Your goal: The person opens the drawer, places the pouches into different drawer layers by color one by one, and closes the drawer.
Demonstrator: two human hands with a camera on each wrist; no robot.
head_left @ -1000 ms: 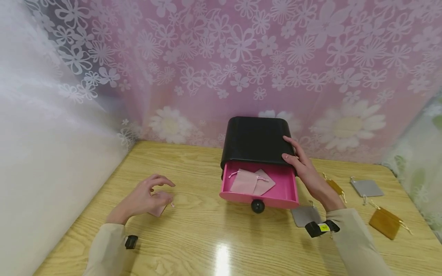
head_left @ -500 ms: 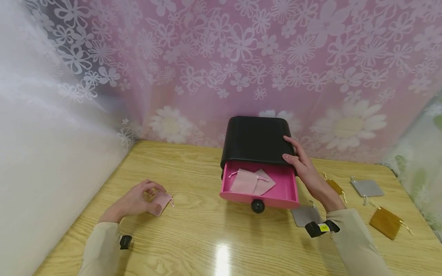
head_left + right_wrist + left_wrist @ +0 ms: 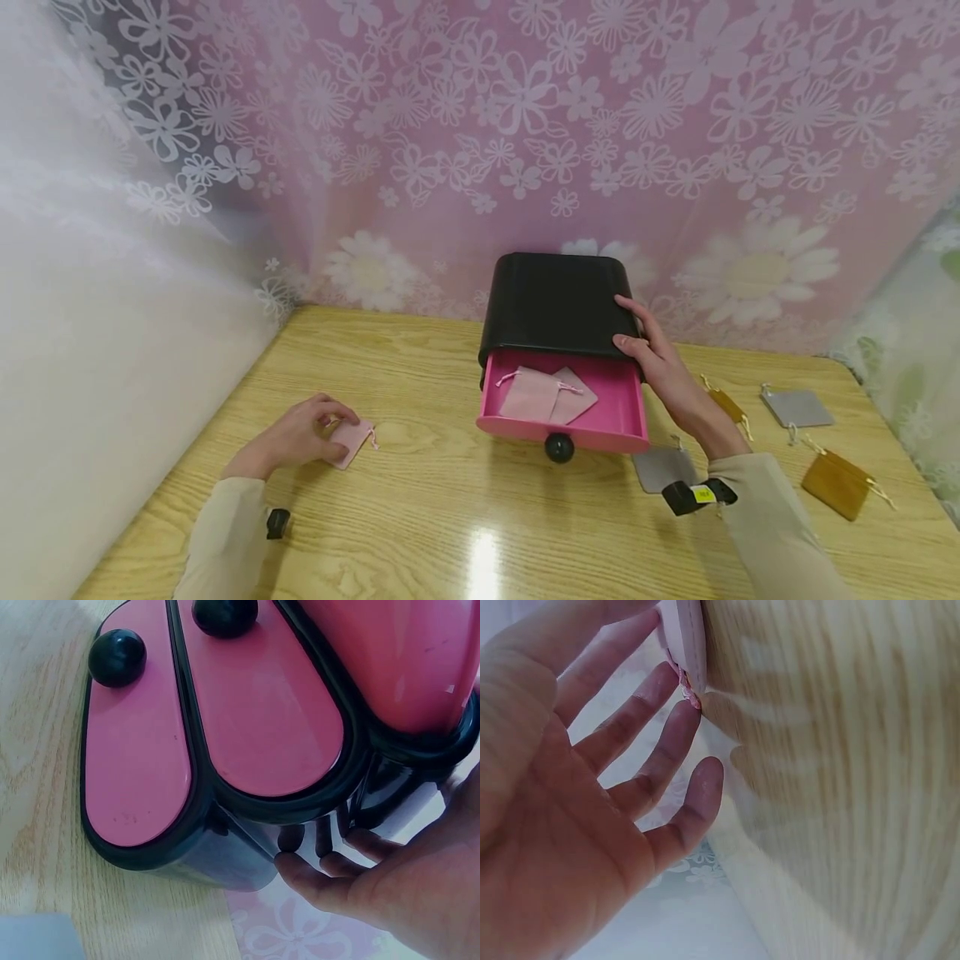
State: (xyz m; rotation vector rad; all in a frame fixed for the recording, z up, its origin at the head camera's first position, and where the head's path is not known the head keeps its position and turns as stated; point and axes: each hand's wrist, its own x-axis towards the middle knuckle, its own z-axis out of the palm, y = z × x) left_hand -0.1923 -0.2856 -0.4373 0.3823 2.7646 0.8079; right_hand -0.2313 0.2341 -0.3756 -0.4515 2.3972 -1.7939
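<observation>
A small pink drawstring pouch (image 3: 352,440) lies on the table at the left. My left hand (image 3: 303,433) is over its near-left side, thumb at the lower edge and index finger at the upper edge. In the left wrist view the other fingers (image 3: 615,739) spread loosely beside the pouch's cord (image 3: 688,688). My right hand (image 3: 663,367) rests against the right side of the black drawer box (image 3: 558,300), thumb and index fingertip at its top edge. The top pink drawer (image 3: 618,396) is pulled out, with two pink pouches (image 3: 531,396) inside.
Right of the box lie grey pouches (image 3: 797,408) and mustard-brown pouches (image 3: 836,483), one grey pouch (image 3: 663,469) close by the drawer front. Two lower drawers (image 3: 139,750) with black knobs are pushed in. A flowered pink curtain (image 3: 450,150) hangs behind the table.
My left hand has moved down and left around the pouch, and more of the pouch shows. My right hand and the drawer box have stayed in place.
</observation>
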